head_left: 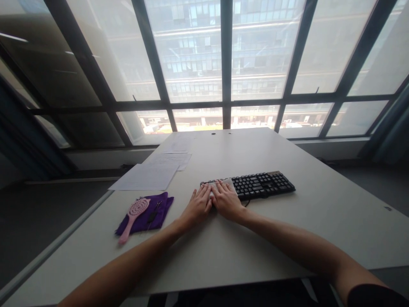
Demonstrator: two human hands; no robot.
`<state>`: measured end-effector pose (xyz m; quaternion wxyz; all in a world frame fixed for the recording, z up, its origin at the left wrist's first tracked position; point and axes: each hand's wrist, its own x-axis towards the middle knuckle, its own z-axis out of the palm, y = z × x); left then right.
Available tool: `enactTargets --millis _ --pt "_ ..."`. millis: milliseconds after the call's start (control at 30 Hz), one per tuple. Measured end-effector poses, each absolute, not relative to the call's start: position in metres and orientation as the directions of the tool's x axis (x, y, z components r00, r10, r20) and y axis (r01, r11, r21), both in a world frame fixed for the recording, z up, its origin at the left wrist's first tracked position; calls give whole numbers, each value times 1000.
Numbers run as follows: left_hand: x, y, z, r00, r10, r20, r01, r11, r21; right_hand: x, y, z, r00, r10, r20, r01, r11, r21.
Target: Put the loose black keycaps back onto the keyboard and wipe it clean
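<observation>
I see the right hand [225, 201] flat, fingers extended, on a white cloth [230, 182] over the left end of the black keyboard [262, 184]. The left hand [198, 203] lies flat just beside it; I see neither gripping. The keyboard's long axis runs sideways across the worktop [243, 256], its uncovered keys rightward, nearer my right hand.
</observation>
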<state>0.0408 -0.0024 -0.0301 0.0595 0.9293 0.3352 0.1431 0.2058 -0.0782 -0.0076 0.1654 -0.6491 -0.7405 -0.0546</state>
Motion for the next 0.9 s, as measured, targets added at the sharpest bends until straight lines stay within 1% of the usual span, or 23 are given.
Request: enactTargets --millis 200,400,900 --pt "35 -9 -33 756 600 261 566 -800 199 203 -81 -9 -75 941 331 980 131 -147" --pt "37 -12 -30 757 593 274 559 -805 198 203 -82 -9 -61 940 336 981 119 -155" --pt "37 -12 -32 759 578 301 537 -816 213 206 -84 -7 -71 944 321 986 115 -122"
